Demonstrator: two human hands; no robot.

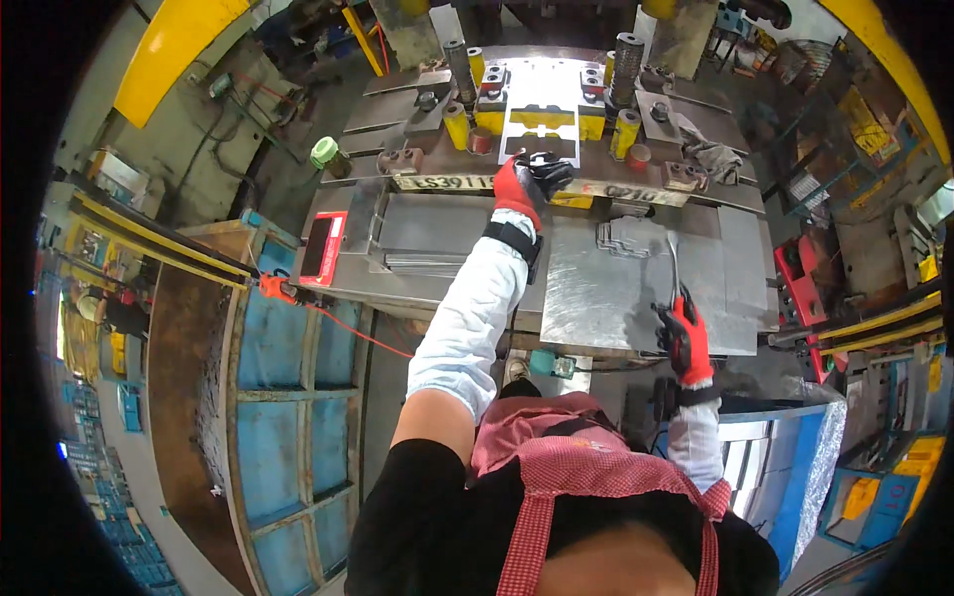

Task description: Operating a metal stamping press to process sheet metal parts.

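My left hand point(537, 184), in a red and black glove, reaches forward to the press die. Its fingers are curled on the near edge of a bright metal sheet point(542, 91), which lies over the die with cut-outs in it. In a matching glove, my right hand point(684, 338) is closed around a slim metal tool point(676, 260), perhaps tweezers, pointing away from me. Beneath that tool is a flat steel plate point(596, 288). Several thin cut metal pieces point(624, 238) lie at its far side.
Left of my arm sits a stack of metal sheets point(427, 223), beside a red-framed dark panel point(323, 248). Yellow posts point(456, 125) and dark springs point(626, 70) flank the die. A blue rusty bin point(298, 397) stands at left, a green-capped bottle point(326, 154) behind it. A rag point(717, 159) lies right.
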